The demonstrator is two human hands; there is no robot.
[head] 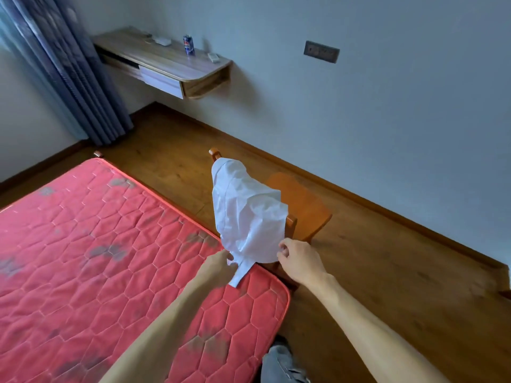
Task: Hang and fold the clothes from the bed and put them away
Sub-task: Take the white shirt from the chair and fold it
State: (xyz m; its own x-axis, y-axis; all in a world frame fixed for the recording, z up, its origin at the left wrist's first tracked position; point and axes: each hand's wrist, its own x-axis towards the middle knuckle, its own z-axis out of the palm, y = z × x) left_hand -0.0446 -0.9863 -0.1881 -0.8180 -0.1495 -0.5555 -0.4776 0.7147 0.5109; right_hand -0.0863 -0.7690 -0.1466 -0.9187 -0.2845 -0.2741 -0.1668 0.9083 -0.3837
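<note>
A white shirt (246,211) is draped over the back of a wooden chair (301,205) that stands beside the bed. Its lower end hangs down onto the corner of the red quilted mattress (110,258). My left hand (218,268) pinches the shirt's lower left edge. My right hand (298,258) grips the lower right edge. Both hands hold the cloth at the bottom of the chair back. No other clothes show on the mattress.
A wall-mounted wooden shelf (171,64) with a drawer carries a blue can (188,45) and small white items. Blue curtains (63,73) hang at the left. Wooden floor (387,272) runs between bed and wall. My leg (282,363) is at the bottom.
</note>
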